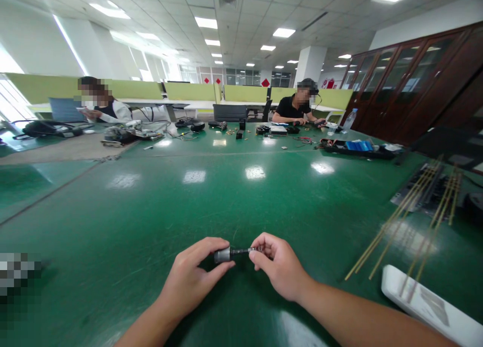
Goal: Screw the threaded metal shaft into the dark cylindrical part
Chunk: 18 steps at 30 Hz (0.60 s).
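Observation:
A small grey-and-black cylinder with a thin dark shaft (222,255) lies level between my hands, low over the green table (196,206). My left hand (192,271) grips its thick end between thumb and fingers. At the shaft's far tip, my right hand (279,266) is closed in a pinch, with the fingers curled. Those fingertips partly cover the shaft's end, where a small metallic bit shows. The exact kind of this part is too small to make out.
Several thin wooden sticks (396,216) lie at the right, above a white plastic object (426,299). Farther back are a black tray (358,148) with blue pieces, a clear bottle (350,120) and cable-strewn equipment (128,132). Two people sit across the table.

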{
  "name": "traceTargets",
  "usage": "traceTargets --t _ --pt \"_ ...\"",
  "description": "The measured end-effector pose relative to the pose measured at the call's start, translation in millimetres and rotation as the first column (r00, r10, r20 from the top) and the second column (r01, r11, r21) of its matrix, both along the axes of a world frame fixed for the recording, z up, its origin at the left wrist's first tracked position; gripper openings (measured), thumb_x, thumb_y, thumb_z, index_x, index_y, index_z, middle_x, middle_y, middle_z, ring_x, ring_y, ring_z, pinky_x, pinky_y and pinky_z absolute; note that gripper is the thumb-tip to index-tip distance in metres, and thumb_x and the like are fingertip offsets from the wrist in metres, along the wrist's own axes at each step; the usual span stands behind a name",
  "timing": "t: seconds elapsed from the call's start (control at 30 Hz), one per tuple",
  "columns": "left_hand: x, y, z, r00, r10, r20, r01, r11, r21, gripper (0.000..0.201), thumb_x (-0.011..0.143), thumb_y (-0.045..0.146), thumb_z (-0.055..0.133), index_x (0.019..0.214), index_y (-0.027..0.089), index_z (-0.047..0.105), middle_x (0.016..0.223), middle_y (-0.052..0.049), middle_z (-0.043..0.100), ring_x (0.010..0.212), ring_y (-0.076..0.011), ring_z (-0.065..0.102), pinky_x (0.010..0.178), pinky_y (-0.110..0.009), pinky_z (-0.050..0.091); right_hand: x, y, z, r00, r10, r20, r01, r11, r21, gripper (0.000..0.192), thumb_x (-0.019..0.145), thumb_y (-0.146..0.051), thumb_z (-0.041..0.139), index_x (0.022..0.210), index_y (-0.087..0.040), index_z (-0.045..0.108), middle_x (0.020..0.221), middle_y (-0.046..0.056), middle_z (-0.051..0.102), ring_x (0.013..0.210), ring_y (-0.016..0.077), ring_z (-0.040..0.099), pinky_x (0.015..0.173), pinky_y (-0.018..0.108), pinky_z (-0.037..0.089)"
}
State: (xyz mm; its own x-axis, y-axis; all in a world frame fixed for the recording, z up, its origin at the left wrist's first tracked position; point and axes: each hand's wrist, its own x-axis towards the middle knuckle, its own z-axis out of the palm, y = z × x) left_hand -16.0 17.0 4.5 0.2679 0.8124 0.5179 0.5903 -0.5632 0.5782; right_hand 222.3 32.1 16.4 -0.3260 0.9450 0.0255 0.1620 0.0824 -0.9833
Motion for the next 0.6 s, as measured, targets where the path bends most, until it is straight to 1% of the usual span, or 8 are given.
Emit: traceTargets --t 0.1,0.3,0.4,0.47,0.53,0.6 --pt "-0.4 1.2 0.3 1.0 0.0 0.002 0.0 1.0 0.006 0.031 0.087 0.032 0.075 0.115 0.025 0.064 0.109 -0.004 0.069 0.1 -0.0197 0.067 0.09 -0.031 0.055 0.3 0.5 -0.6 1.0 -0.001 -0.009 0.001 1.0 -0.006 0.013 0.09 -0.03 0.063 0.09 -0.017 0.061 0.069 -0.001 0.061 0.064 0.0131 0.058 0.063 0.025 0.045" --pt "-0.2 0.7 0.2 1.0 -0.002 0.012 0.002 1.0 -0.006 0.031 0.087 0.032 0.075 0.115 0.027 0.064 0.11 -0.002 0.069 0.101 -0.0187 0.066 0.092 -0.03 0.054 1.5 0.7 -0.4 1.0 -0.006 -0.021 0.006 1.0 -0.011 0.014 0.09 -0.031 0.064 0.09 -0.017 0.061 0.068 -0.001 0.061 0.064 0.0134 0.059 0.064 0.025 0.045" --pt "-0.5 0.9 1.1 1.0 0.017 0.004 -0.017 1.0 -0.005 0.032 0.086 0.033 0.076 0.115 0.027 0.064 0.11 -0.003 0.069 0.101 -0.0194 0.066 0.091 -0.031 0.054 1.5 1.8 0.1 0.999 -0.016 -0.052 0.015 1.0 -0.024 0.016 0.09 -0.032 0.065 0.09 -0.016 0.061 0.069 -0.001 0.061 0.064 0.0138 0.059 0.064 0.026 0.045" --pt "-2.1 2.5 2.8 0.998 0.062 0.01 -0.063 0.998 0.016 0.031 0.086 0.036 0.075 0.113 0.027 0.066 0.11 -0.004 0.069 0.102 -0.0213 0.066 0.092 -0.034 0.054 1.4 3.5 -0.5 0.993 -0.034 -0.11 0.03 0.999 -0.044 0.02 0.09 -0.035 0.066 0.089 -0.016 0.061 0.073 0.0 0.063 0.065 0.0139 0.06 0.064 0.026 0.046" --pt "-5.1 5.8 4.4 0.988 0.15 0.04 -0.151 0.988 0.029 0.03 0.085 0.039 0.076 0.111 0.026 0.067 0.109 -0.005 0.068 0.104 -0.0234 0.065 0.093 -0.038 0.054 1.3 5.5 -2.2 0.98 -0.063 -0.189 0.052 0.997 -0.062 0.026 0.093 -0.041 0.062 0.087 -0.016 0.06 0.077 0.002 0.065 0.064 0.0135 0.06 0.064 0.026 0.046" --pt "-9.2 10.5 4.2 0.958 0.271 0.099 -0.27 0.963 -0.027 0.033 0.083 0.043 0.077 0.11 0.025 0.068 0.108 -0.006 0.069 0.101 -0.0243 0.065 0.092 -0.04 0.054 1.2 7.2 -4.5 0.962 -0.086 -0.259 0.066 0.994 -0.085 0.035 0.097 -0.048 0.054 0.085 -0.015 0.059 0.076 0.003 0.065 0.06 0.0128 0.059 0.062 0.026 0.045"
